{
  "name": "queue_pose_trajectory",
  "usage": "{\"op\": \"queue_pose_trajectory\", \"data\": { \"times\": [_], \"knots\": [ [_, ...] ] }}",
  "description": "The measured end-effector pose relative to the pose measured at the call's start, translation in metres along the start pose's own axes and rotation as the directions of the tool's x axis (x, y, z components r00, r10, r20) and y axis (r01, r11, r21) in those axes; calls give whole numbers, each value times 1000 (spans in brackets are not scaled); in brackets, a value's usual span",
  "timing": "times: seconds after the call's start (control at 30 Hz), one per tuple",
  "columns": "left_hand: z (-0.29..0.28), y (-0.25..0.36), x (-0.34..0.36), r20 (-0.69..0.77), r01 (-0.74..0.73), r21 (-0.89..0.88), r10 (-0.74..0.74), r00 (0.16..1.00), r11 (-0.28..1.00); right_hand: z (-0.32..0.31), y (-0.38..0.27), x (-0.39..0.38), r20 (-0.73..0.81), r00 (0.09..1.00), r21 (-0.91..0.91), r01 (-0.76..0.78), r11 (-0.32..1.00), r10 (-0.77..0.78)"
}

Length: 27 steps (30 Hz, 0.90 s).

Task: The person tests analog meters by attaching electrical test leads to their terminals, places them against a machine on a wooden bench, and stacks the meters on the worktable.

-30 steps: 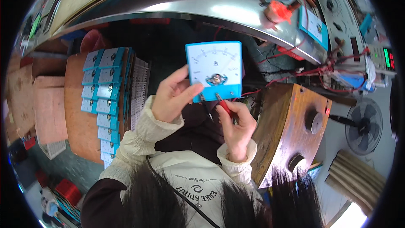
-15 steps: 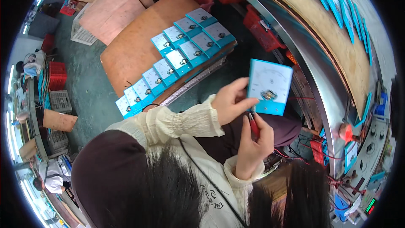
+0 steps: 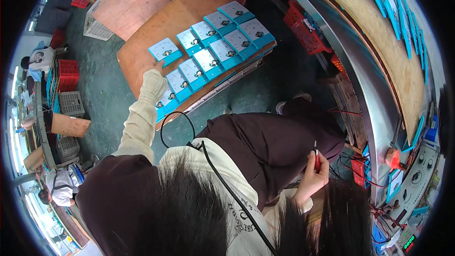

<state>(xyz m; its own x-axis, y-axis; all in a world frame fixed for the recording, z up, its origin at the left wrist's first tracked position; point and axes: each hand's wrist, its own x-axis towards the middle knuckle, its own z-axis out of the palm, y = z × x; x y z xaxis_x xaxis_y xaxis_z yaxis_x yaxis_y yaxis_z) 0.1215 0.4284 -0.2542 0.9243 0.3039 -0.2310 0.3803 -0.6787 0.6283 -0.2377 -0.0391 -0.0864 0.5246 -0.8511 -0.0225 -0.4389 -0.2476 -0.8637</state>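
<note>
My left hand [image 3: 158, 66], largely hidden behind its cream cuff, grips the lower edge of a white-faced meter with a blue base [image 3: 162, 48] at the left end of the rows on the brown board [image 3: 137, 47]. Several similar meters [image 3: 207, 59] lie in overlapping rows to its right and below. My right hand [image 3: 316, 173], low on the right beside my dark-clothed leg, is closed round a red test probe [image 3: 316, 157] with its metal tip pointing up.
A steel bench edge [image 3: 374, 118] runs down the right, with more meters [image 3: 393, 9] on its top and a control panel [image 3: 417, 175]. Red baskets [image 3: 303, 28] sit beneath it. Co-workers [image 3: 40, 59] [image 3: 61, 185] are at the far left, near stacked crates [image 3: 71, 104].
The view has turned left toward the board. My left hand has carried the meter from before me onto the board, while my right hand and probe have drawn away from it, downward and right.
</note>
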Motion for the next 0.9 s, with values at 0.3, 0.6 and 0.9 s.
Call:
{"op": "queue_pose_trajectory", "data": {
  "times": [0.3,0.6,0.9],
  "knots": [
    [32,43,1,296,-530,714,488,821,458,0,5,-1,-160,986,-74,25,997,-36],
    [10,360,-29,-278,-804,-533,843,461,264,-10,-2,-1,-258,936,-127,211,969,-238],
    [118,610,-93,477,-374,-505,612,630,778,-22,-5,-15,-269,927,-112,238,965,-260]
  ]
}}
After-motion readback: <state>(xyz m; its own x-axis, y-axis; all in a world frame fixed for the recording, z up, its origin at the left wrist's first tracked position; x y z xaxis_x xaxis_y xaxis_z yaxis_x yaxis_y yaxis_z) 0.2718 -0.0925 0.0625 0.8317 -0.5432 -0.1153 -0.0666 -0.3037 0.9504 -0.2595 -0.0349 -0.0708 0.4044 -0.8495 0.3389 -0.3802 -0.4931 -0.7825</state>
